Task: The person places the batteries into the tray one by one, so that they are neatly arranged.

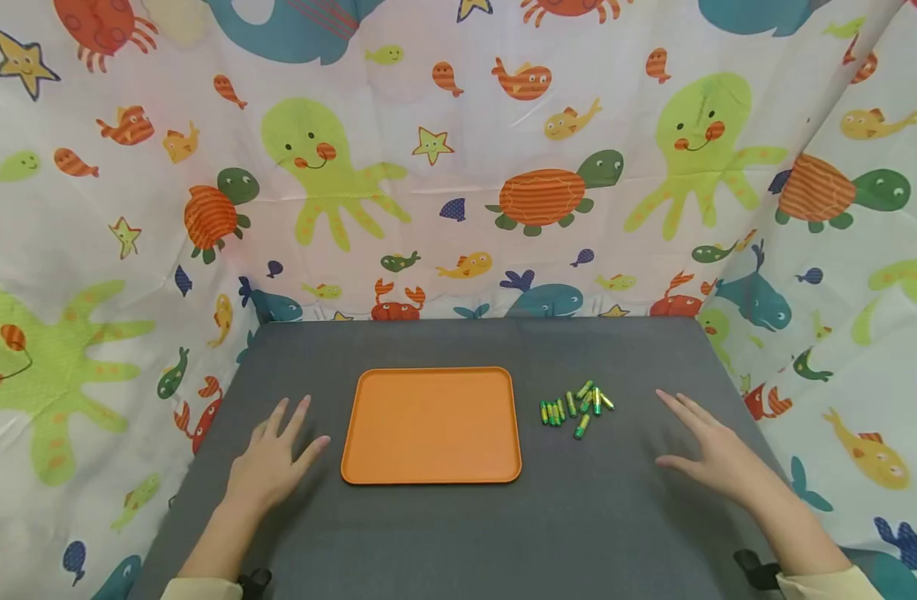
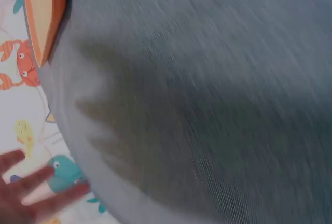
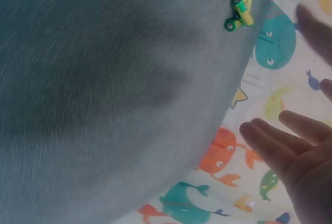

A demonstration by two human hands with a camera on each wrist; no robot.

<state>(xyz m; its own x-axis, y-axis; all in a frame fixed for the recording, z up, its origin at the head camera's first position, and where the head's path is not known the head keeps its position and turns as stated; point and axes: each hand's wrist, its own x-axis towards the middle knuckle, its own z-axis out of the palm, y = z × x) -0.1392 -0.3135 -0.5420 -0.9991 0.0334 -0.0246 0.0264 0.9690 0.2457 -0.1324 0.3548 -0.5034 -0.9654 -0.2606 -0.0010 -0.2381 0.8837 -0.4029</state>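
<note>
An orange rectangular tray [image 1: 432, 427] lies on the grey table, with nothing on it. Just right of it is a loose group of several small green-and-yellow batteries [image 1: 582, 427], some side by side, others at angles. My left hand [image 1: 267, 467] hovers left of the tray, fingers spread, holding nothing. On the other side, my right hand [image 1: 709, 454] is held over the table to the right of the batteries, its fingers extended and free of any object. The right wrist view shows part of the batteries [image 3: 241, 6]; a corner of the tray [image 2: 45, 16] shows in the left wrist view.
A grey cloth-like surface covers the table [image 1: 443, 542]. Behind it and along both sides hangs a white curtain [image 1: 458, 242] printed with sea animals. Dark wrist straps [image 1: 755, 570] show near the sleeves.
</note>
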